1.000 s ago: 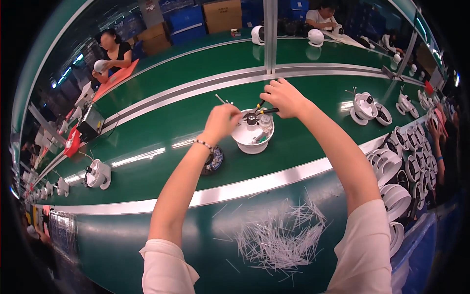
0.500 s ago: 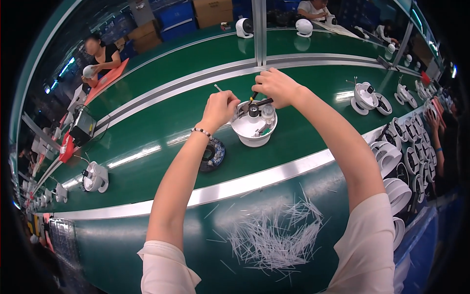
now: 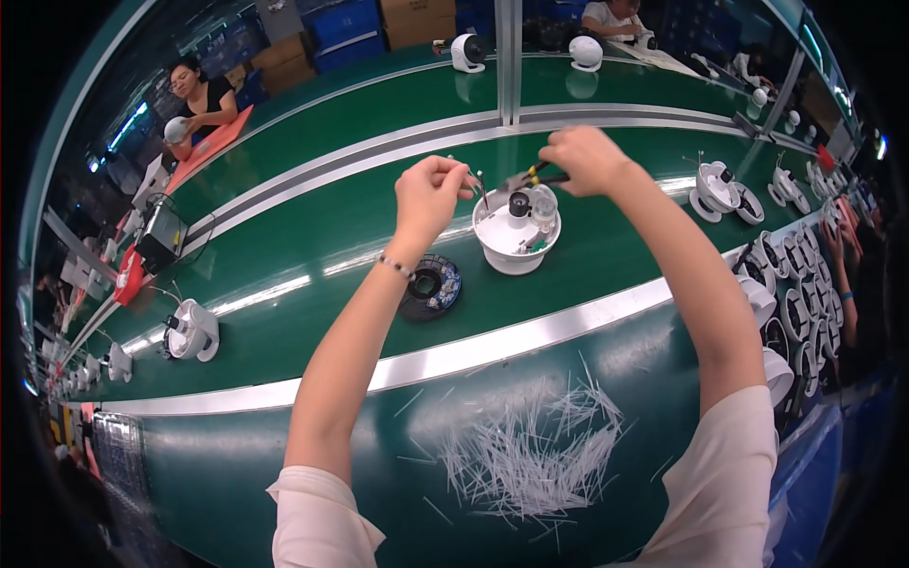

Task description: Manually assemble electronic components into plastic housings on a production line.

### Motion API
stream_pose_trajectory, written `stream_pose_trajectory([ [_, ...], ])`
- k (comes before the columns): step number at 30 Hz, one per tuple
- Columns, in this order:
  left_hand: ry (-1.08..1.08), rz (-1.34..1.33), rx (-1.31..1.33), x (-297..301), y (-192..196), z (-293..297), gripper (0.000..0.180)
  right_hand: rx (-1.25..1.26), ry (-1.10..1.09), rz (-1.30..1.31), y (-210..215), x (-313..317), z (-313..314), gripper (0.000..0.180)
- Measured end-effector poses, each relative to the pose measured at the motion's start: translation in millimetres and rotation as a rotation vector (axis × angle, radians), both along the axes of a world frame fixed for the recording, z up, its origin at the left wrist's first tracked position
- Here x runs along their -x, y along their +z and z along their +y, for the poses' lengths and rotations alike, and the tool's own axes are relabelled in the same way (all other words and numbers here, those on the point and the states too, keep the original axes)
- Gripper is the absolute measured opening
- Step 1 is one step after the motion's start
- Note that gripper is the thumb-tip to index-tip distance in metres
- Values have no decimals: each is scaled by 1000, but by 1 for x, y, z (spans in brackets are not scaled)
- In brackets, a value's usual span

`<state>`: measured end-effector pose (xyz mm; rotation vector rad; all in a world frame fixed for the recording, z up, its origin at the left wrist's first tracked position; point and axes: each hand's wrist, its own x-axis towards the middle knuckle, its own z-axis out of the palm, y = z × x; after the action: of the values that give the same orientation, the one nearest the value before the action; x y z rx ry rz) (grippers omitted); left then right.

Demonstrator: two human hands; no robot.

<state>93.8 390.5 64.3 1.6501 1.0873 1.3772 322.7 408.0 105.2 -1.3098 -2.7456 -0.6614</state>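
Observation:
A white round housing point(image 3: 517, 239) with small parts inside stands on the green conveyor belt point(image 3: 312, 237) in front of me. My left hand point(image 3: 431, 192) pinches a thin white tie strip point(image 3: 481, 186) just above its left rim. My right hand point(image 3: 585, 159) grips small cutters with yellow and black handles point(image 3: 530, 177), their jaws pointing left toward the strip over the housing. A black ring-shaped part with a circuit board point(image 3: 430, 287) lies on the belt left of the housing, below my left wrist.
A heap of cut white strips point(image 3: 530, 445) lies on the near ledge. More white housings point(image 3: 724, 194) sit on the belt to the right, another unit point(image 3: 192, 331) to the left. Stacked white parts point(image 3: 795, 284) line the right side. A person point(image 3: 201, 95) works across the belt.
Both hands have lifted slightly from the housing and moved apart, the left one drawing the strip up and left. The cutters stay near the strip.

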Motion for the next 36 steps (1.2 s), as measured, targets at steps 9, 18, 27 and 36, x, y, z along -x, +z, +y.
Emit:
stream_pose_trajectory([
  [9,271,856,-174,54,-56,-25,39,-166,-125,870,28,-38,-93,36],
  [18,129,293,65,43,-81,-64,29,314,6,712,38,55,-284,38],
  [27,35,-373,474,126,-97,-261,32,542,169,561,-103,126,-436,35],
  [36,157,-452,424,158,-109,-334,35,323,249,950,-126,115,-437,53],
])
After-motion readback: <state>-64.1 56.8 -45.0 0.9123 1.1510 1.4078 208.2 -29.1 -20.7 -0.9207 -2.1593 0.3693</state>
